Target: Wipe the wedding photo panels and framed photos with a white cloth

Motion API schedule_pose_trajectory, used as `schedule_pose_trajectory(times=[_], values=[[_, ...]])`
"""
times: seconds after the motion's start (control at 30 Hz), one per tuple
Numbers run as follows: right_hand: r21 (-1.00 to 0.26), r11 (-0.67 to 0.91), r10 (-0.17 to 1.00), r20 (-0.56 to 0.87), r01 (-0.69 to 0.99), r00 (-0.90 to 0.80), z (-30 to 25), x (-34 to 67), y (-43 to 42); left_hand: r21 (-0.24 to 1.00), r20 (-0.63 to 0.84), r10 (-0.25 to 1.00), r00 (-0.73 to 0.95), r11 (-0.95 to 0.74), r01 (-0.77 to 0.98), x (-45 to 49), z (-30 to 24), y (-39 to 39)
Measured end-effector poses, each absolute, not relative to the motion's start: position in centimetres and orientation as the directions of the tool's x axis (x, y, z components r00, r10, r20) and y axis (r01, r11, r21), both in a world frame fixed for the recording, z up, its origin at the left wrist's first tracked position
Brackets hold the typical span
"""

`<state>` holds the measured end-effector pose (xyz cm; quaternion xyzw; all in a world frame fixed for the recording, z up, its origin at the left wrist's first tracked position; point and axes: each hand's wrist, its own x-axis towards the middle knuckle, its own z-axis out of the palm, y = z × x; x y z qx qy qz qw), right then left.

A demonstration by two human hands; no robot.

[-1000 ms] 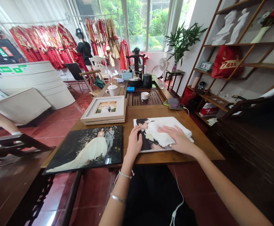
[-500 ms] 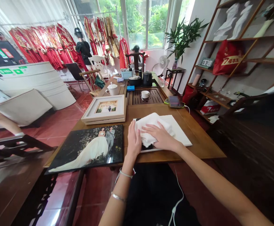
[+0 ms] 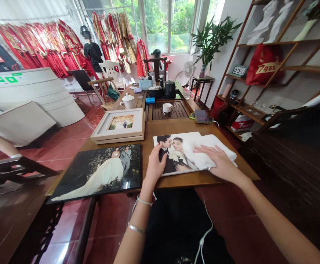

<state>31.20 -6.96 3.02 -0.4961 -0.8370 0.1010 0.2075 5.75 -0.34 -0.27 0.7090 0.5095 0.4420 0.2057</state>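
Observation:
A photo panel (image 3: 173,167) of a couple lies flat on the wooden table in front of me. Along its left edge rests my left hand (image 3: 156,163), open, fingers stretched and thumb slightly apart. My right hand (image 3: 217,161) presses a bunched white cloth (image 3: 223,146) onto the panel's right part, its fingers spread over the top and keeping hold of it. The cloth covers that side and hangs past the right edge. Left of the panel lies a larger, dark glossy photo panel (image 3: 99,170) with a couple in a garden, jutting over the table's front edge.
Stacked light wooden frames (image 3: 118,124) stand behind the dark panel. Farther back are a lidded white cup (image 3: 127,101), a slatted tea tray (image 3: 160,114), a small white cup (image 3: 167,107) and a phone (image 3: 203,116). A person's arm (image 3: 0,141) shows at the left.
My right hand has slid the white cloth to the right across the panel, uncovering the couple's picture. My left hand stays at the left edge. The view has shifted slightly.

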Motion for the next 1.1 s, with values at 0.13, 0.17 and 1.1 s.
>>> schedule_pose_trajectory(times=[0.13, 0.17, 1.1], values=[[-0.356, 0.421, 0.901, 0.267, 0.834, -0.341, 2.1, 33.5, -2.1, 0.746, 0.416, 0.905, 0.092, -0.397, 0.535, 5.7, -0.5, -0.3], [-0.356, 0.402, 0.909, 0.266, 0.844, -0.32, 2.1, 33.7, -0.8, 0.747, 0.417, 0.904, 0.092, -0.399, 0.532, 5.6, -0.5, -0.3], [-0.345, 0.583, 0.812, 0.219, 0.736, -0.541, 3.8, 33.1, -5.0, 0.752, 0.389, 0.91, 0.144, -0.404, 0.521, 5.3, -0.2, 0.1]])
